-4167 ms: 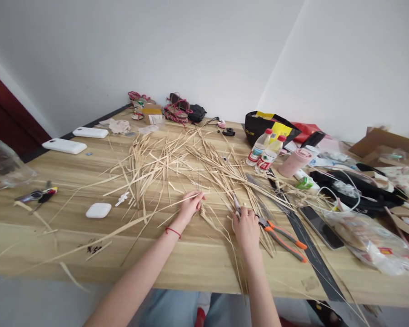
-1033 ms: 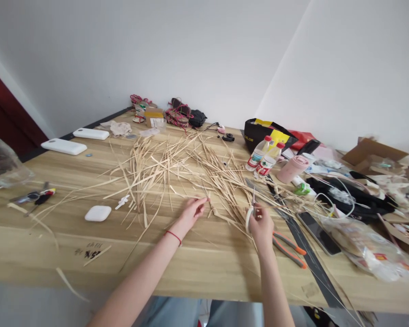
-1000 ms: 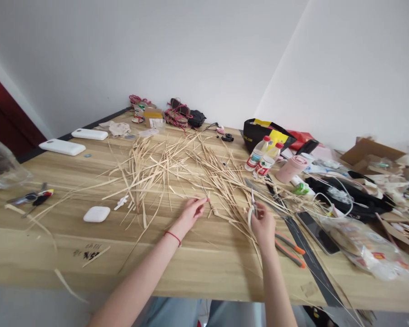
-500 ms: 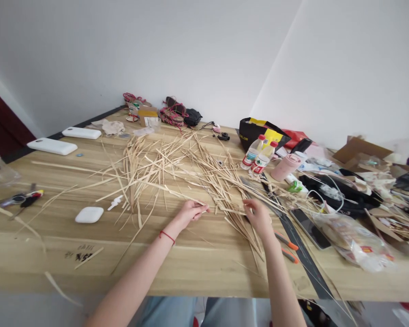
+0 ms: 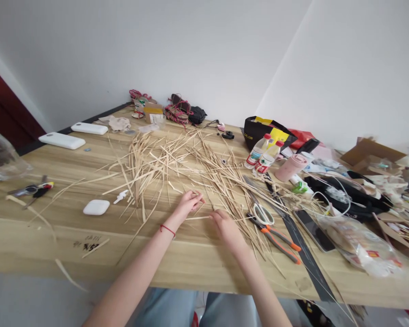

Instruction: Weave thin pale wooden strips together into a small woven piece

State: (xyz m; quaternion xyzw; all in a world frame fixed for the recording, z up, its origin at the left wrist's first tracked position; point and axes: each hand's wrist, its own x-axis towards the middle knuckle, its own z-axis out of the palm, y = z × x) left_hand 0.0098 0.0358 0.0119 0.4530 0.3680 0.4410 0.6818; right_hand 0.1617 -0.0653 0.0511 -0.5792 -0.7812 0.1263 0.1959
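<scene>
Many flat, pale, bamboo-like strips (image 5: 150, 156) lie in a loose heap, with a second bundle (image 5: 221, 175) slanting down toward my right hand. My right hand (image 5: 224, 227) is closed low over the table, pinching a thin pale strip (image 5: 196, 218) that sticks out to the left of its fingertips. To its left, my left hand (image 5: 188, 203) has its fingers pressed together just in front of the heap; what sits between them is too small to make out. Right of my right hand lie white-handled scissors (image 5: 263, 214) and orange-and-black pliers (image 5: 281, 245).
Two bottles (image 5: 267, 158), a pink cup (image 5: 291, 166) and a black bag (image 5: 252, 131) stand at the right back. A phone (image 5: 314, 230) and a clear plastic bag (image 5: 361, 247) lie at right. On the left are a white case (image 5: 96, 207) and white power banks (image 5: 62, 141).
My right hand has moved left and down, close to my left hand, with a strip now in its fingers. The scissors and pliers it covered now show. The view has shifted slightly.
</scene>
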